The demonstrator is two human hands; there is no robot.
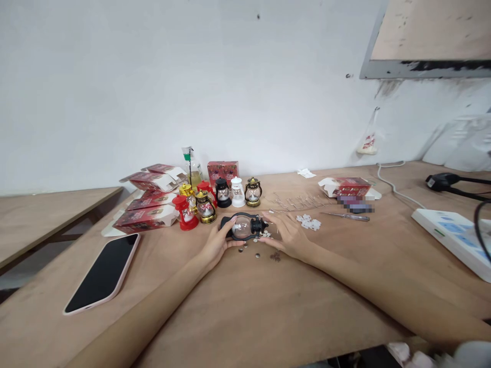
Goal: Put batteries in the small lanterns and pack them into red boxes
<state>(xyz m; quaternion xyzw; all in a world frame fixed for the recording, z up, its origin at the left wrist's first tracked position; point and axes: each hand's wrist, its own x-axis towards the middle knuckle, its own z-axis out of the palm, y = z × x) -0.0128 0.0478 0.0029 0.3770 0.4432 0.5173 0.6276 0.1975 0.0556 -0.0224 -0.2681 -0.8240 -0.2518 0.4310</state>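
A small black lantern point(242, 228) with a clear globe lies on its side between my hands, just above the table. My left hand point(218, 243) grips it by the base, fingers over it and thumb along the near side. At the other end, my right hand point(287, 236) has its thumb and fingers round the cap and wire handle. Below and beside the lantern, several small round button cells point(257, 255) and a little heap of dark copper-coloured bits point(275, 256) lie on the table.
Several finished-looking lanterns in red, gold, black and white point(238, 191) stand behind. Red boxes point(146, 217) and a phone point(102, 273) are left. White plastic pieces point(308, 222), thin wires point(303, 201), a screwdriver point(347, 216) and a power strip point(452, 240) lie right.
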